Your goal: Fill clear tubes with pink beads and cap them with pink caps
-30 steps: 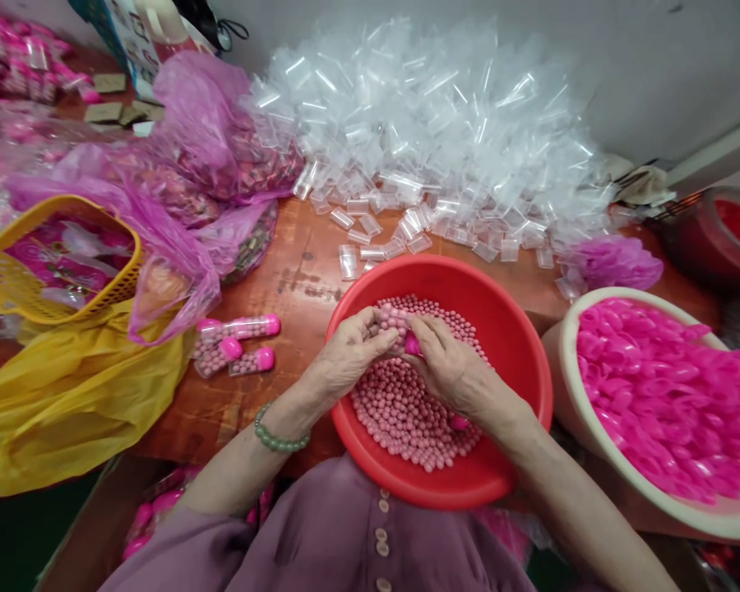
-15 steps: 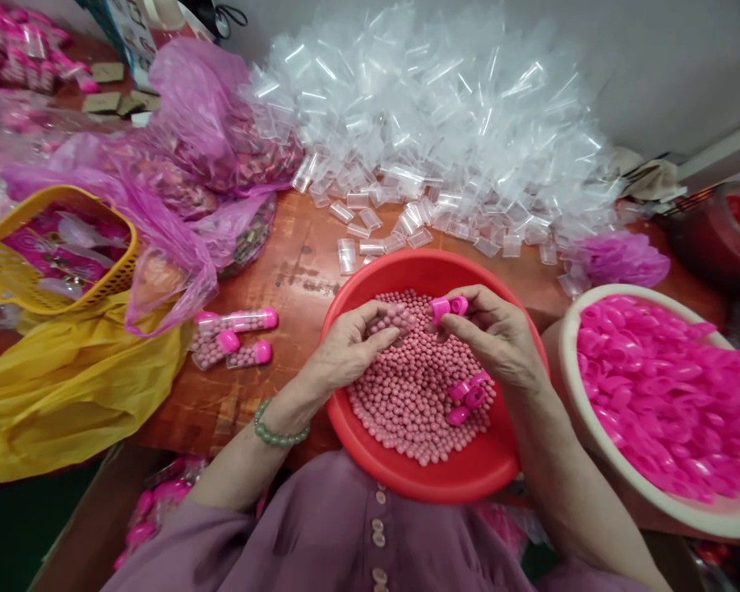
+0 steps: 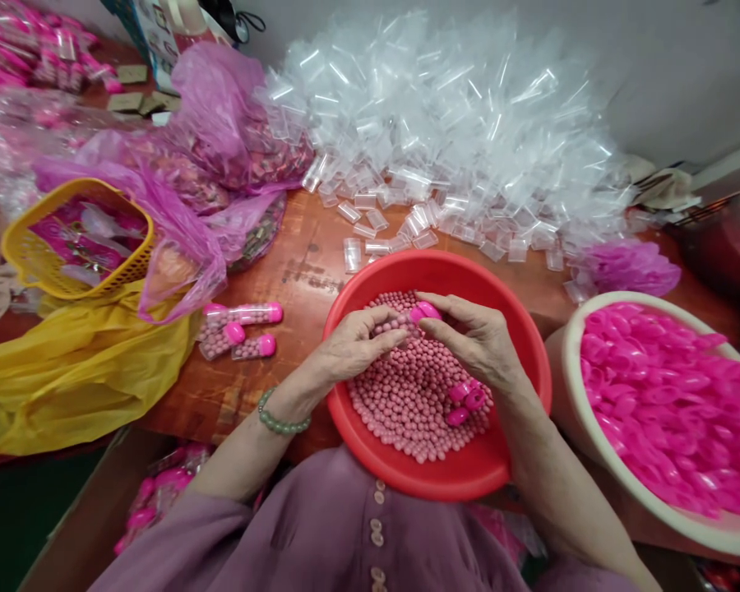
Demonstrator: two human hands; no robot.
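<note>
Over the red basin (image 3: 437,485), my left hand (image 3: 361,344) grips a clear plastic tube (image 3: 387,326) filled with pink beads. My right hand (image 3: 472,333) pinches a bright pink cap (image 3: 425,312) at the tube's right end; whether it is fully seated I cannot tell. Pink beads (image 3: 407,403) cover the bottom of the basin. Several loose pink caps (image 3: 467,400) lie on them, below my right hand. To the left on the table, several bead-filled tubes with pink caps (image 3: 247,314) lie together.
Clear empty tubes (image 3: 444,123) are heaped at the back. A white tub (image 3: 571,353) of pink caps (image 3: 666,403) stands at the right. A yellow basket (image 3: 43,275), a yellow bag (image 3: 99,378) and purple plastic bags (image 3: 215,107) sit at the left on the wooden table (image 3: 296,247).
My right hand has moved left, bringing the pink cap against the end of the tube in my left hand. The view has shifted slightly.
</note>
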